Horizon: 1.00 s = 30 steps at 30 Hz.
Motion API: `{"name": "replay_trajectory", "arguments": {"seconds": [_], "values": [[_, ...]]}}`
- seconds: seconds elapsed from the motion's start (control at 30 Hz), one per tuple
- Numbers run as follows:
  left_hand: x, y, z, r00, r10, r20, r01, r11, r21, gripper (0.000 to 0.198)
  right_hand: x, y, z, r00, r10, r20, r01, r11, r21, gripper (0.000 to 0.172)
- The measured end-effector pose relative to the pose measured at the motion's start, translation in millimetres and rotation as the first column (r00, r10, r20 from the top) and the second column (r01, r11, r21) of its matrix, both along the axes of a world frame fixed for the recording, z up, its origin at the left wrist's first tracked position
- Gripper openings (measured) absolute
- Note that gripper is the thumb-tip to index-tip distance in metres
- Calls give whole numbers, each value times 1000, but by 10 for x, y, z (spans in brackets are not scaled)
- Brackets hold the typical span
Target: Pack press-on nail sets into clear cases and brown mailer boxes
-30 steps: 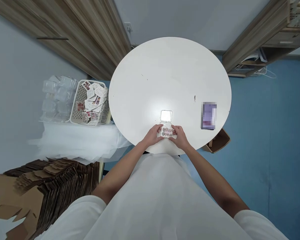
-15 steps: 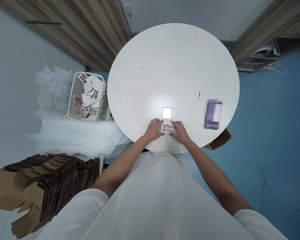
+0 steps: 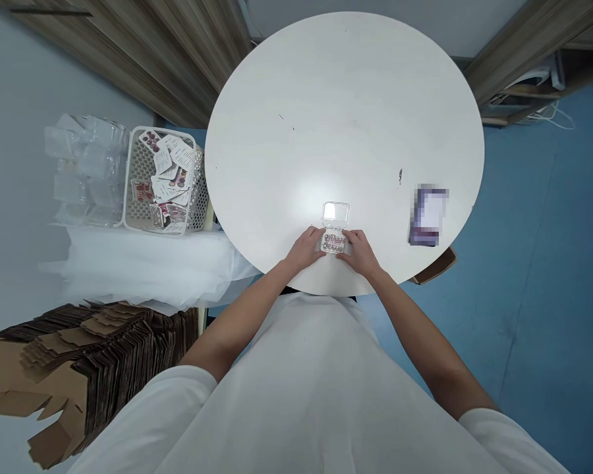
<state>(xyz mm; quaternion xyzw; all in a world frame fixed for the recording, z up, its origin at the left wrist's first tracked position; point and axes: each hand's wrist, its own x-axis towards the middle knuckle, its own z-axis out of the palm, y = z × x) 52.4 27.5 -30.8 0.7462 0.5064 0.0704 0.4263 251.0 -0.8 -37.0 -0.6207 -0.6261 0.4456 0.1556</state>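
A small clear plastic case (image 3: 335, 241) lies open near the front edge of a round white table (image 3: 346, 118). Its lid (image 3: 335, 212) is folded back flat on the table. The lower half holds small pink and red pieces. My left hand (image 3: 305, 250) grips the case's left side with curled fingers. My right hand (image 3: 362, 251) grips its right side the same way.
A blurred purple and white object (image 3: 427, 216) lies at the table's right edge. To the left, a white mesh basket (image 3: 164, 181) of cards stands beside a pile of clear plastic cases (image 3: 86, 168). Flattened cardboard boxes (image 3: 79, 368) are stacked at lower left. A cardboard box (image 3: 437, 266) sits under the table.
Both hands stay on the case. The view has tilted, so the table and case appear slightly higher and farther right in the picture.
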Motion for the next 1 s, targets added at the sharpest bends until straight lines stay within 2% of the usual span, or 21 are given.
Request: {"name": "replay_trajectory", "arguments": {"seconds": [0.17, 0.27, 0.37, 0.47, 0.53, 0.63, 0.8, 0.9, 1.0], "values": [[2, 2, -18, 1000, 13, 4, -13, 1000, -10, 56, -1, 1, 21, 999, -35, -4, 35, 999, -1, 65], [-9, -38, -6, 998, 36, 46, -36, 999, -13, 63, -15, -22, 47, 998, -65, -25, 65, 998, -1, 69], [-4, -106, 10, 983, 165, 84, -160, 985, -59, 69, -64, -59, 61, 985, -163, -60, 162, 987, -20, 71], [19, -162, 5, 940, 331, 87, -311, 932, -185, 62, -145, -79, 58, 938, -326, -120, 316, 944, -96, 70], [30, -181, -2, 910, 398, 113, -356, 892, -278, 55, -201, -79, 66, 906, -397, -143, 375, 913, -159, 66], [17, -189, 17, 861, 480, 168, -391, 836, -385, 46, -270, -86, 123, 889, -427, -166, 393, 896, -206, 56], [-102, -176, 211, 745, 591, 310, -359, 747, -560, 33, -341, -176, 347, 839, -465, -284, 417, 883, -216, 54], [-194, -153, 403, 674, 639, 371, -318, 704, -635, 36, -377, -226, 523, 793, -476, -381, 433, 880, -198, 50], [-272, -119, 602, 628, 656, 419, -275, 690, -670, 43, -408, -218, 687, 708, -509, -489, 472, 857, -208, 47]]}}
